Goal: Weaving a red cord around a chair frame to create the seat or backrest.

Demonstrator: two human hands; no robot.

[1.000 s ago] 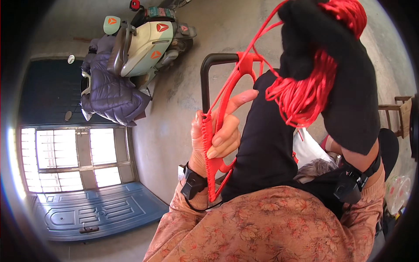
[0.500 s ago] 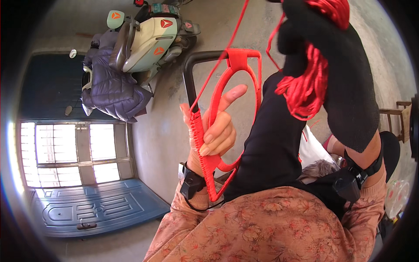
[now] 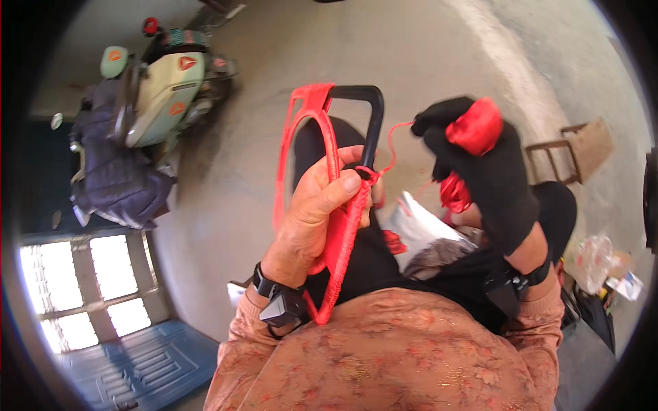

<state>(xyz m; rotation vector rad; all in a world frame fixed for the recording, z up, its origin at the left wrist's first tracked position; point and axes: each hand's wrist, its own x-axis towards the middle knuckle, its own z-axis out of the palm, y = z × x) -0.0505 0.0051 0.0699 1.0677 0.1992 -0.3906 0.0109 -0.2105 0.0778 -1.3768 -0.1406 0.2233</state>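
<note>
My bare left hand (image 3: 308, 216) grips a flat angular frame (image 3: 351, 233), its thumb pressed on the edge nearest my right hand. Red cord is wound tightly along much of the frame, which has a red ring inside it; one upper corner is bare black. By my left thumb, a thin red cord (image 3: 392, 142) leaves the end of the winding and runs slackly to my right hand. That hand (image 3: 495, 181), in a black glove, is closed around a bundle of red cord (image 3: 475, 127), with more strands hanging below the palm. The glove hides part of the bundle.
Beyond my black-trousered legs, a white bag (image 3: 419, 229) lies below. A wooden stool (image 3: 558, 159) stands right; a clear plastic bag (image 3: 591, 264) and other items sit lower right. At left are a scooter (image 3: 168, 92) draped with a dark quilted cover (image 3: 120, 161), and a blue door (image 3: 137, 363).
The frame has been turned over, so its bare black corner now faces right. My left thumb has come onto the winding. My gloved right hand has dropped lower with the cord bundle.
</note>
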